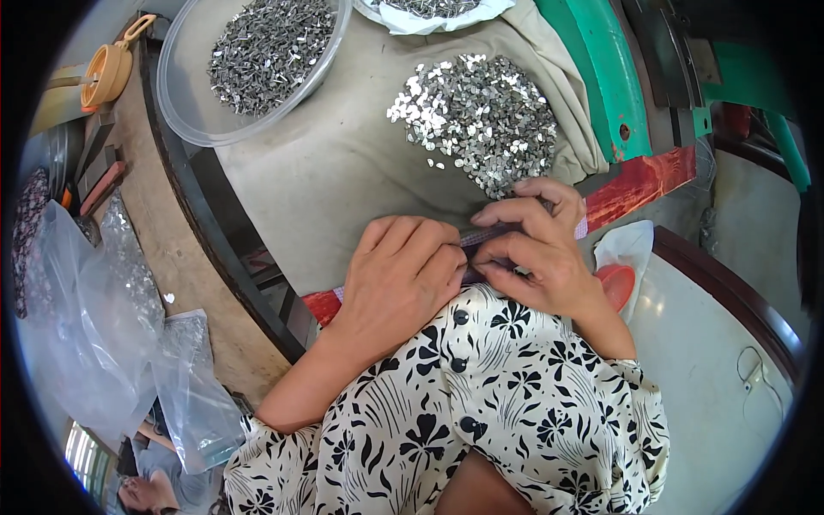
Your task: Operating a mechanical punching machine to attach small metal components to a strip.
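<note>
Both of my hands are close together at the near edge of a grey cloth (292, 197). My left hand (403, 262) is closed with its fingers curled down, and its fingertips meet those of my right hand. With thumb and index finger drawn together, my right hand (541, 245) is closed too; its other fingers curve loosely near the pile. Whatever small thing the fingers hold is hidden. Just beyond lies a loose pile of small flat metal pieces (481, 120), some shiny and some dark grey.
A clear plastic tub (190, 94) of small dark metal pieces stands far left, beside a white-lined container (403, 21). Green machine framing (601, 69) rises at right. Plastic bags (94, 318) lie left near a wooden bench (172, 232). A red round object (616, 285) sits right.
</note>
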### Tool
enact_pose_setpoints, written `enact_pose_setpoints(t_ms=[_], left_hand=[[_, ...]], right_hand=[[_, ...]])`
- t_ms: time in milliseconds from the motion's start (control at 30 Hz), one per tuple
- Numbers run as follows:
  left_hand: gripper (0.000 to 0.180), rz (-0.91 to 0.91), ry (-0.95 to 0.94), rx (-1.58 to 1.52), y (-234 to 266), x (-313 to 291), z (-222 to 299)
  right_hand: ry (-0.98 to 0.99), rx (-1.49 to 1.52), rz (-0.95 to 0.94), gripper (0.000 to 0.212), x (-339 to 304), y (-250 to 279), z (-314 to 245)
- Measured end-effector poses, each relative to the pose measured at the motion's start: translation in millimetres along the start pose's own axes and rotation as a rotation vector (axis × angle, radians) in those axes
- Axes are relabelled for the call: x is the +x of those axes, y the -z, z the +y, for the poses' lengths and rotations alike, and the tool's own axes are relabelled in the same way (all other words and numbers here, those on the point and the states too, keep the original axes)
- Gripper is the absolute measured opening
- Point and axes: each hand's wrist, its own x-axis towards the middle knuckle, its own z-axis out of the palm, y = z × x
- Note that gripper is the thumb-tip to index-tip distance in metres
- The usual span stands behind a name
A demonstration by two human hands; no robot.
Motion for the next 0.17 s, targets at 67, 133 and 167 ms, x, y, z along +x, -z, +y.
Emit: enact_pose_setpoints(t_ms=[67,133,167], left_hand=[[0.020,-0.022,0.008,0.010,1.8,-2.1,-0.3],[0.022,-0.032,0.020,0.002,2.8,-2.6,-0.2],[0.026,-0.020,0.025,-0.013,3.1,-2.1,-0.5]], right_hand=[[-0.010,0.002,0.006,0.016,-1.7,-4.0,-1.0],[-0.016,-0.023,0.044,0.016,-3.2,-6.2,-1.6],[-0.007,-0.022,0.041,0.017,-3.7,-6.6,-0.7]])
